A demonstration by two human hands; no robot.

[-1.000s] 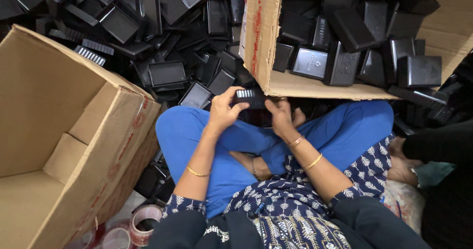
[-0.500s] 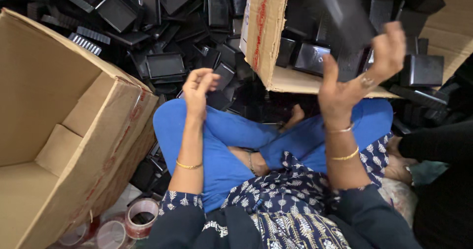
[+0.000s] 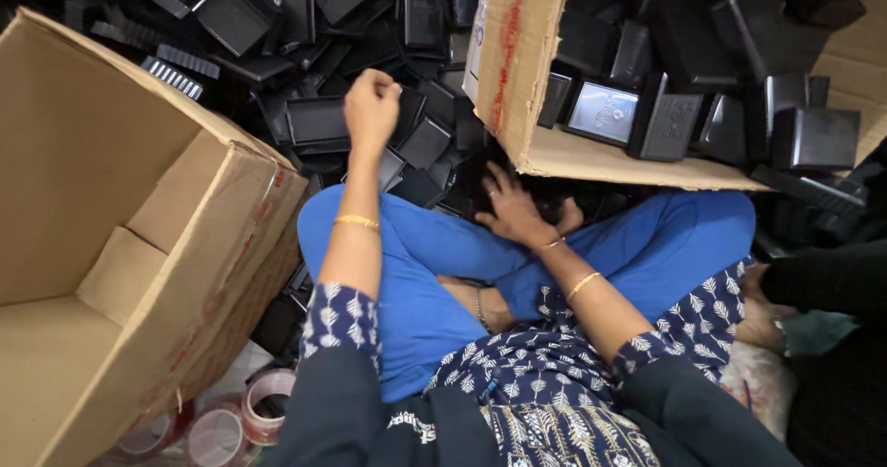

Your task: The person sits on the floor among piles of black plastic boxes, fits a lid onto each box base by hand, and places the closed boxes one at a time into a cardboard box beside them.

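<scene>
Left, near: brown cardboard box (image 3: 102,245). Far right: second carton (image 3: 527,79) holding black cases (image 3: 665,121). My left hand (image 3: 371,107) raised, loosely curled; right hand (image 3: 508,210) spread, pressing on black pieces.

matt black plastic trays (image 3: 319,121), rough cardboard box (image 3: 102,245)

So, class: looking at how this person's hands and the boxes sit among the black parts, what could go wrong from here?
1. The left hand reaches out over the loose heap of black plastic cases; the pile looks unstable, so pieces may slide.
2. The right hand presses down at the foot of the tilted cardboard box full of cases; it might tip or spill onto the lap.
3. Tape rolls by the empty carton could get knocked.
</scene>
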